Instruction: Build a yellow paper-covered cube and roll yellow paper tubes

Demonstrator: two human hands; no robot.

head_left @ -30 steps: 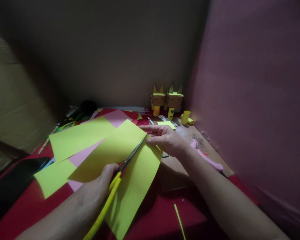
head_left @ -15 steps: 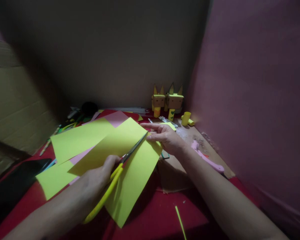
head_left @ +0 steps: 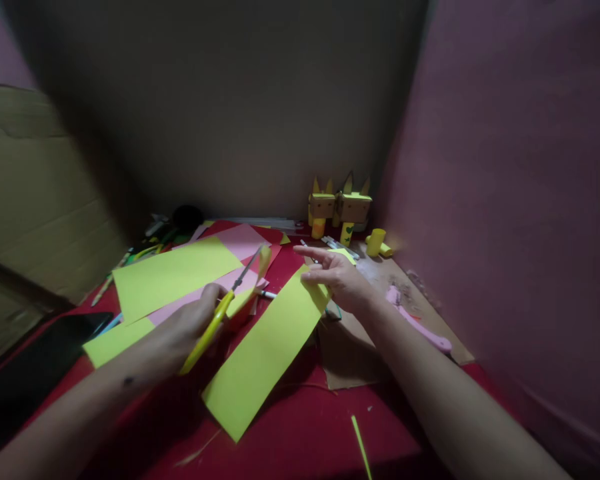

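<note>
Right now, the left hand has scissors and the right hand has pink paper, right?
Almost: in the head view, the paper in the right hand is yellow, not pink. The left hand does have scissors.

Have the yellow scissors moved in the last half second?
Yes: the yellow scissors, in the left hand, have moved left, farther from the pink tool lying at right.

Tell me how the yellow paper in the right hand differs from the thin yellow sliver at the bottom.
Width: the yellow paper is a broad strip, while the yellow sliver is very narrow.
Support: the right hand holds the yellow paper at its upper end; the yellow sliver lies untouched on the red surface.
Both share a bright yellow colour.
</note>
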